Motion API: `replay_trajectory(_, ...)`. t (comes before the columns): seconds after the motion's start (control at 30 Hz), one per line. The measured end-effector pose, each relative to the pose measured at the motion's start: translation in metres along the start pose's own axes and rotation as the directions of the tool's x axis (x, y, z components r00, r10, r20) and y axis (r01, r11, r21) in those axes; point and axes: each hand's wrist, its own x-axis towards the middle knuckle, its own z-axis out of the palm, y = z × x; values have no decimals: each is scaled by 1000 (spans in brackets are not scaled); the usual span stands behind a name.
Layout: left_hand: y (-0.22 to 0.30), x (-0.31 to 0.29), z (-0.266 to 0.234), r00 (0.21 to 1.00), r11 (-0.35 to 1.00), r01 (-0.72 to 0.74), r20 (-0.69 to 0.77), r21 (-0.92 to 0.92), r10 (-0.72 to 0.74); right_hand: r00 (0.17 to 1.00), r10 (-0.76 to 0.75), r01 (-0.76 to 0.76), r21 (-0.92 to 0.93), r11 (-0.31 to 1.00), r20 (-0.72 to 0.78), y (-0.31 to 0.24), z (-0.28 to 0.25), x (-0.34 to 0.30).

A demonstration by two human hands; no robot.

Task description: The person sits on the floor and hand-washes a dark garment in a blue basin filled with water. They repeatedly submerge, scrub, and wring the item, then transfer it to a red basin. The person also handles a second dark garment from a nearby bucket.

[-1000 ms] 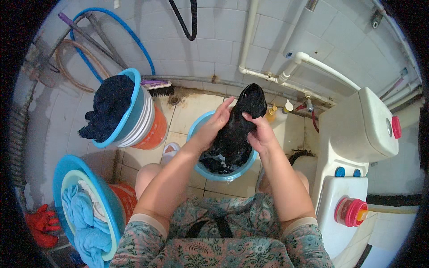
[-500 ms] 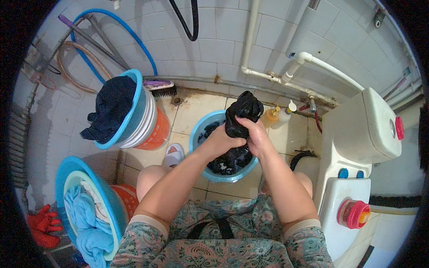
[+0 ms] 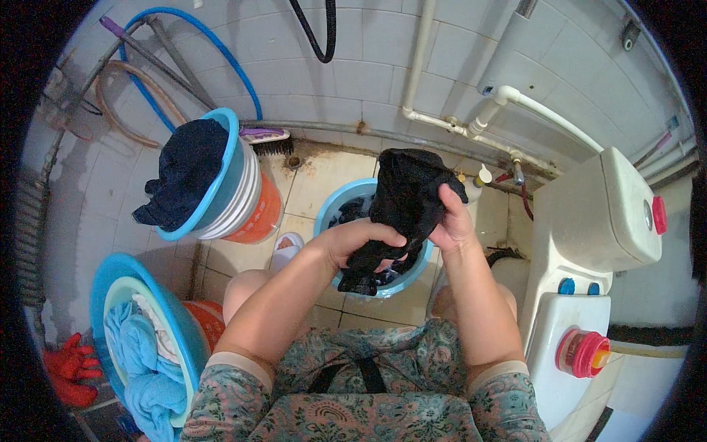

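Note:
A wet-looking black garment point(image 3: 411, 188) stretches between my two hands, above a light blue basin point(image 3: 403, 286). My left hand point(image 3: 361, 243) is closed round its lower left part, the thumb across the cloth. On the other side my right hand point(image 3: 452, 221) pinches the right edge, with the thumb on top. One end of the garment hangs down near the basin's front rim. Dark clothes point(image 3: 353, 208) lie in the basin, largely hidden by the garment and my hands. What kind of garment it is I cannot tell.
On the left, dark clothing point(image 3: 193, 173) fills a blue basin point(image 3: 236, 140) on an orange-white bucket point(image 3: 261, 210). Nearer, another blue basin point(image 3: 121, 267) holds light blue cloth point(image 3: 151, 368). Pump bottles point(image 3: 482, 177) stand behind the garment. A toilet point(image 3: 560, 221) is at right, a brush point(image 3: 272, 140) by the wall.
The bunched black garment has been opened out and hangs lower. My hands have moved apart, the right one outward to the right, the left one slightly lower.

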Motion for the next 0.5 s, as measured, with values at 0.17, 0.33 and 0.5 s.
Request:
replay_trajectory(0.17, -8, 8, 2, 959, 923, -224, -100, 313, 266, 934, -14, -9, -64, 998, -356, 4, 6, 6)
replay_trajectory(0.33, -17, 21, 0, 871, 600, -28, -275, 799, 406, 821, -232, 159, -181, 971, -522, 29, 2, 10)
replay_trajectory(0.5, -13, 21, 30, 714, 463, 203, -454, 863, 533, 763, -240, 299, -1, 954, -601, 36, -23, 11)
